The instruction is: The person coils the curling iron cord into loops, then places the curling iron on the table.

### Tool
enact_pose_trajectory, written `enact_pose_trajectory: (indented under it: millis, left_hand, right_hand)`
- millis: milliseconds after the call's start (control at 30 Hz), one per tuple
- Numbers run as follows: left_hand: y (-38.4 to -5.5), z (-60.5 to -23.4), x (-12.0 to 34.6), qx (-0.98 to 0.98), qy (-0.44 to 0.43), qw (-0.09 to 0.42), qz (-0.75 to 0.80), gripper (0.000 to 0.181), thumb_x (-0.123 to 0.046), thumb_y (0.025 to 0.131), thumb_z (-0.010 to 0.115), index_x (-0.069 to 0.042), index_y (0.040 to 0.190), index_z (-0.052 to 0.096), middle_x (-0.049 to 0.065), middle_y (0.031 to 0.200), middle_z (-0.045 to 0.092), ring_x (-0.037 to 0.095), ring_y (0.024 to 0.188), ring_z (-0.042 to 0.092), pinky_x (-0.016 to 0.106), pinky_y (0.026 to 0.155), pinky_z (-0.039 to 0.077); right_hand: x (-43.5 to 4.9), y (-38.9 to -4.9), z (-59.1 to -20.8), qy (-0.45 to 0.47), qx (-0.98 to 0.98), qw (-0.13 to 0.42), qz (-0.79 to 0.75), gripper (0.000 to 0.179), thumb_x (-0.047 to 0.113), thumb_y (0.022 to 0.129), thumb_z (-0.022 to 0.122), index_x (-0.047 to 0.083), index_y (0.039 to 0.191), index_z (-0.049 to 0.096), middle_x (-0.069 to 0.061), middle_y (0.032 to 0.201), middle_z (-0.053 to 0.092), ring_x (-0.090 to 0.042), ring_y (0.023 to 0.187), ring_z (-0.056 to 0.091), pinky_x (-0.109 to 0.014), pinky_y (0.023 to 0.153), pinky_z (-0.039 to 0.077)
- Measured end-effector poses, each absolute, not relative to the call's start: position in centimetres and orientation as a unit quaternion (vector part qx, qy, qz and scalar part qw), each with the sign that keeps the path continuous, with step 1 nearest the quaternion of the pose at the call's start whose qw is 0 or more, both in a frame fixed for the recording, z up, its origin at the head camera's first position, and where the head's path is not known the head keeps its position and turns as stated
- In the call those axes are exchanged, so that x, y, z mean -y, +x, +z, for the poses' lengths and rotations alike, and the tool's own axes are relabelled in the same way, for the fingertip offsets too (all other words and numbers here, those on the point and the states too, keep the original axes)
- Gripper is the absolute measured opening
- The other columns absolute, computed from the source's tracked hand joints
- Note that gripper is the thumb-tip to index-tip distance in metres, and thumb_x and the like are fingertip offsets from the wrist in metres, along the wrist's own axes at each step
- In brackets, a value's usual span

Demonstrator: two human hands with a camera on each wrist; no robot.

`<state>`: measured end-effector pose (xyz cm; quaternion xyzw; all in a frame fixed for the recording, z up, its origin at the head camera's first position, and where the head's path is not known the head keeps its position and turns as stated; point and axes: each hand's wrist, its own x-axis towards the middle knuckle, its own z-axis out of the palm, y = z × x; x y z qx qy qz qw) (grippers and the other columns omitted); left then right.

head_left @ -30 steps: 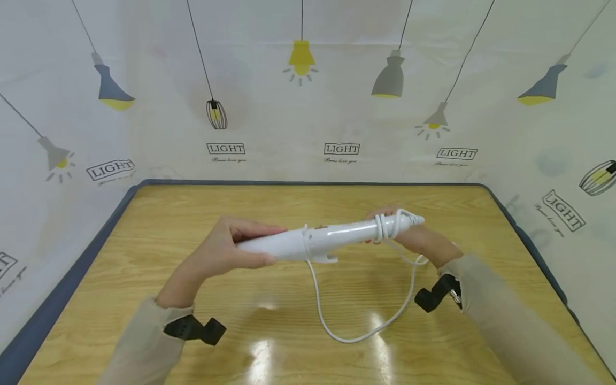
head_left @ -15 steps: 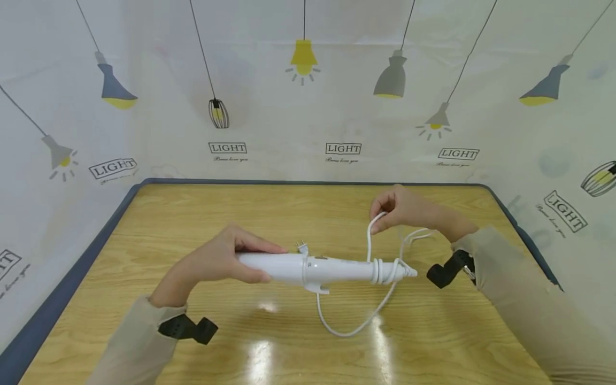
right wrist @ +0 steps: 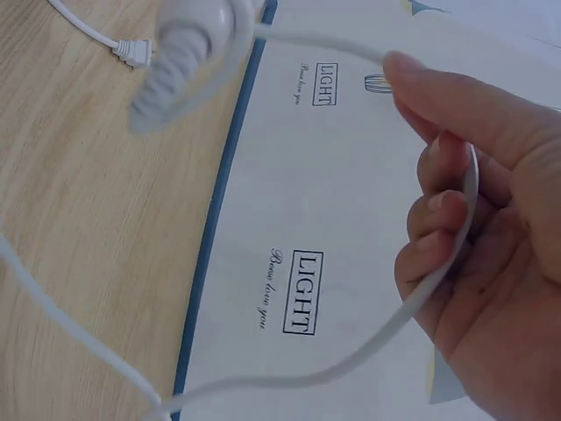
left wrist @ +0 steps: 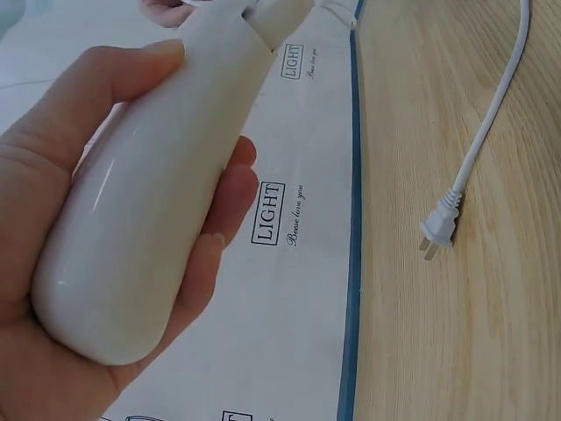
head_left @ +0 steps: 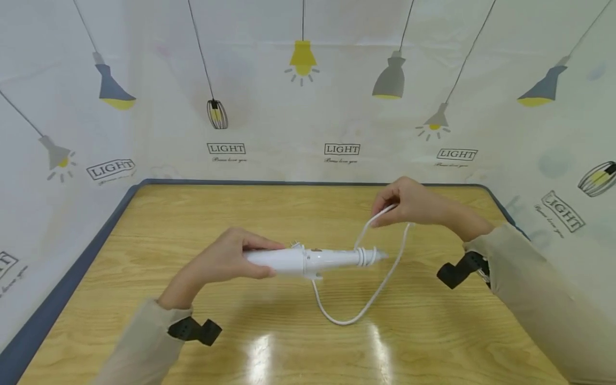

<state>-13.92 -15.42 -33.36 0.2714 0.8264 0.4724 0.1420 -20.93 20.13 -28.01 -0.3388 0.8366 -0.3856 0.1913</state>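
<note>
My left hand (head_left: 226, 255) grips the wide, rounded end of a long white electric appliance (head_left: 281, 262), thumb on one side and fingers on the other. The appliance lies level above the table, its narrow end pointing right. Turns of its white cord (head_left: 362, 258) wrap that narrow end. Up and to the right, my right hand (head_left: 409, 203) pinches the cord between thumb and forefinger. In the right wrist view, the cord (right wrist: 368, 346) also runs across the curled fingers. A two-pin plug (left wrist: 441, 221) shows over the table in the left wrist view.
A wood-grain table (head_left: 231, 342) with a blue edge (head_left: 298, 183) lies beneath both hands. Behind and at the sides hangs a pale sheet (head_left: 269, 107) printed with lamps. A slack loop of cord hangs below the appliance.
My right hand has left the appliance's narrow end and moved up, now pulling a length of cord away from it. The appliance dipped, levelled, then rose slightly in my left hand.
</note>
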Motion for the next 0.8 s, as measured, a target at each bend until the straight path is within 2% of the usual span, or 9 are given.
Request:
enact_pose_trajectory:
  millis: [267, 400, 500, 667, 800]
  left_hand:
    - [-14.0, -33.4, 14.5, -0.874, 0.209, 0.077, 0.432, 0.041, -0.022, 0.072, 0.078, -0.016, 0.111, 0.068, 0.006, 0.104, 0.066, 0.017, 0.082, 0.060, 0.030, 0.063, 0.050]
    - [-14.1, -33.4, 14.3, -0.885, 0.180, 0.046, 0.427, 0.042, -0.022, 0.072, 0.078, -0.017, 0.113, 0.068, 0.006, 0.106, 0.065, 0.018, 0.083, 0.061, 0.032, 0.065, 0.050]
    - [-14.1, -33.4, 14.1, -0.888, 0.160, 0.017, 0.431, 0.041, -0.023, 0.073, 0.078, -0.017, 0.112, 0.068, 0.006, 0.107, 0.065, 0.018, 0.081, 0.060, 0.032, 0.063, 0.050]
    - [-14.3, -33.4, 13.9, -0.881, 0.119, -0.018, 0.457, 0.042, -0.024, 0.073, 0.078, -0.016, 0.113, 0.068, 0.008, 0.106, 0.066, 0.019, 0.078, 0.060, 0.031, 0.059, 0.049]
    - [-14.5, -33.3, 13.8, -0.860, 0.102, -0.033, 0.499, 0.042, -0.020, 0.073, 0.078, -0.013, 0.113, 0.067, 0.010, 0.107, 0.065, 0.021, 0.081, 0.061, 0.031, 0.059, 0.050]
  right_hand:
    - [-20.4, -19.1, -27.1, -0.316, -0.858, 0.165, -0.369, 0.015, 0.012, 0.084, 0.067, 0.001, 0.093, 0.070, -0.005, 0.086, 0.067, -0.012, 0.072, 0.060, -0.025, 0.063, 0.049]
    - [-20.4, -17.9, -27.4, -0.318, -0.865, 0.151, -0.357, 0.025, 0.013, 0.087, 0.063, 0.000, 0.108, 0.067, 0.002, 0.068, 0.057, -0.006, 0.054, 0.045, -0.022, 0.050, 0.040]
    - [-20.4, -17.1, -27.8, -0.314, -0.862, 0.146, -0.370, 0.029, 0.012, 0.091, 0.057, 0.000, 0.118, 0.061, -0.001, 0.063, 0.048, -0.007, 0.047, 0.032, -0.023, 0.043, 0.032]
    - [-20.4, -15.8, -28.5, -0.306, -0.846, 0.145, -0.411, 0.033, 0.005, 0.095, 0.046, -0.002, 0.127, 0.052, -0.006, 0.075, 0.055, -0.010, 0.045, 0.038, -0.025, 0.040, 0.036]
    - [-20.2, -15.0, -29.4, -0.309, -0.832, 0.116, -0.447, 0.036, 0.001, 0.095, 0.046, -0.005, 0.130, 0.047, -0.006, 0.081, 0.058, -0.013, 0.049, 0.044, -0.027, 0.041, 0.041]
